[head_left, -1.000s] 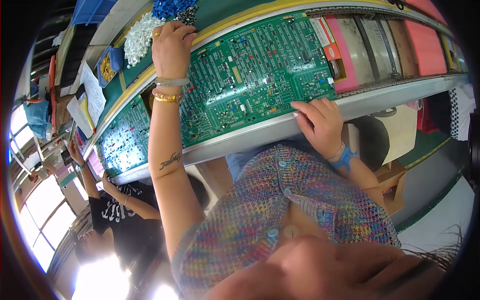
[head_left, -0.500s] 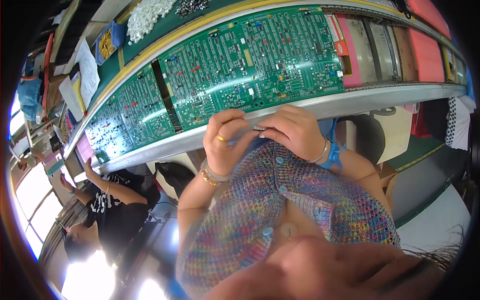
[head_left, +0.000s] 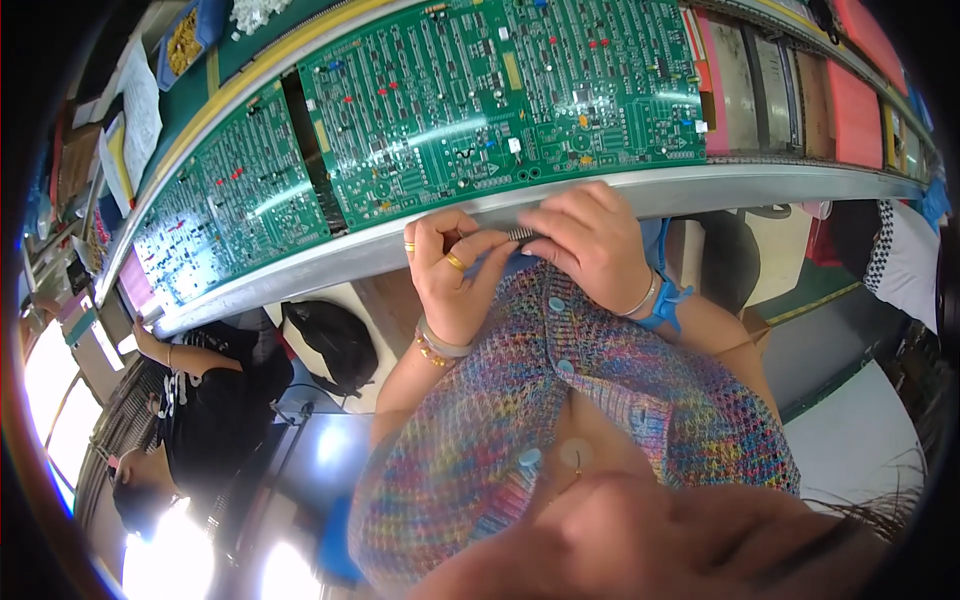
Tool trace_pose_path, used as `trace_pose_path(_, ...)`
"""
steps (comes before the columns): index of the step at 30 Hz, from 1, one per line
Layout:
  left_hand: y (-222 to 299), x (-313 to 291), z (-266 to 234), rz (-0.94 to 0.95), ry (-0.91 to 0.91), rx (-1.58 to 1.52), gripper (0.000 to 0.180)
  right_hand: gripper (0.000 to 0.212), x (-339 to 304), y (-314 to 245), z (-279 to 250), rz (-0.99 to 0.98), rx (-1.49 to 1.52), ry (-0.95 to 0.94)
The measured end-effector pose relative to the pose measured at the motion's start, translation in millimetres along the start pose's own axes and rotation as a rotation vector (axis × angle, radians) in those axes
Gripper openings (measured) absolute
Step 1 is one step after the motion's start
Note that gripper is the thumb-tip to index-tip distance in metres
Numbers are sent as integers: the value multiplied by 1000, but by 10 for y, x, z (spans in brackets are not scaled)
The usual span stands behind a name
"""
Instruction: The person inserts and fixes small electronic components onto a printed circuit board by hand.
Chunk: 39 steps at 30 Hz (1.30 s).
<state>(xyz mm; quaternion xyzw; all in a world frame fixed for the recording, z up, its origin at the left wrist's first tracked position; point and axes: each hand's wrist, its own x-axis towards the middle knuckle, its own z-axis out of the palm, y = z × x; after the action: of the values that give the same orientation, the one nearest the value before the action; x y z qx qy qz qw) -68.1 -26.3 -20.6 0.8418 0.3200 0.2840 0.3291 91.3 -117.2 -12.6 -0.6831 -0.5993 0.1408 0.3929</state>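
Note:
Between my two hands is a small dark ribbed strip (head_left: 521,233), held just in front of the metal rail. My right hand (head_left: 592,250) has it pinched between thumb and fingers. My left hand (head_left: 452,285) is closed too, its thumb and index fingertips pressed together at the strip's left end. Beyond the rail lie green circuit boards (head_left: 420,195) in a row, fitted with red, white, blue and black parts. What exactly the strip is, I cannot make out; the fingers cover part of it.
The metal rail (head_left: 370,243) runs along the boards' near side. Behind them, a blue bin (head_left: 207,22) of yellowish parts and a pile of white parts (head_left: 258,12) sit on the green bench. At the left, a co-worker in a black shirt (head_left: 205,400) reaches toward the line.
The boards and rail have shifted slightly up in the picture. My left index finger has come down to meet the thumb at the strip, which now lies more tilted.

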Motion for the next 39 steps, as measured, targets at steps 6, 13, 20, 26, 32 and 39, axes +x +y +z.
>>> trace_pose_path(6,-7,-91,139,10,67,136,23,20,-70,76,64,59,-88,33)
trace_pose_path(13,-51,-121,177,17,73,159,20,19,-41,18,95,113,-136,24)
trace_pose_path(20,5,-71,136,-35,8,167,16,19,-10,1,98,150,-154,-8)
trace_pose_path(26,54,21,76,-65,-58,126,14,21,4,5,70,143,-151,-23)
trace_pose_path(32,30,108,-61,-168,-154,-89,15,23,5,107,49,-133,-136,14)
trace_pose_path(39,-13,436,-230,290,-197,165,21,26,22,82,2,-156,-192,57)
